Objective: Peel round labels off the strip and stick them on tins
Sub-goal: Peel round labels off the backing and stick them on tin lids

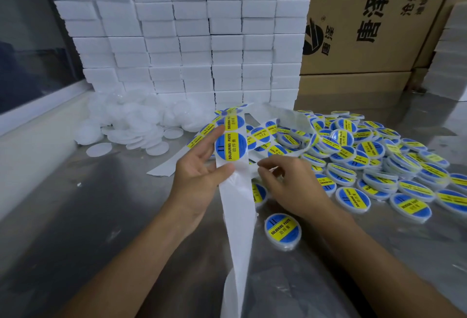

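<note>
A wall of white boxes (182, 39) was seen behind a steel table (75, 229), with a heap of labelled tins (374, 161) spread to the right. The strip (236, 206) was held upright by the left hand (199, 178), its long axis running away from the person, bare backing trailing down towards the near edge. The next round label (231, 146) lay just above the left thumb, up and left of the right hand (293, 186), which was the nearer to the tins. The left fingers were nearly straight behind the strip, the thumb pressed on its front. The right fingers (265, 171) were curled at the strip's edge; whether anything was pinched could not be told.
</note>
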